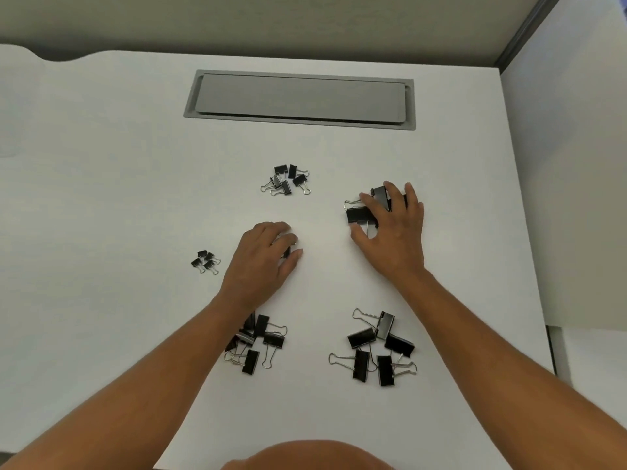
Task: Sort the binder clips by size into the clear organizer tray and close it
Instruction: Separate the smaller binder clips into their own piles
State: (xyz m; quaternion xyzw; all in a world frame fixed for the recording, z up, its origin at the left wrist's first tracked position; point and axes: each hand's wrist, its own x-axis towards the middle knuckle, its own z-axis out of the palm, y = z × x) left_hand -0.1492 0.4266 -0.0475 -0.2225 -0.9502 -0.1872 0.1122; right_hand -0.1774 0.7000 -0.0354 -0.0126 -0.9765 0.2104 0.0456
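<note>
Black binder clips lie in heaps on the white desk (118,184). A tiny-clip heap (205,261) sits at the left, a small-clip heap (286,179) at the centre back. Medium clips (261,340) lie partly under my left forearm, and a heap of large clips (376,347) lies front right. My left hand (263,262) has its fingers curled round a small clip, mostly hidden. My right hand (395,228) spreads over the largest clips (361,214), its fingers curled round them. No clear organizer tray is in view.
A grey cable-hatch cover (300,98) is set into the desk at the back. A white partition wall (570,164) rises along the right edge. The desk's right edge drops off near the front right.
</note>
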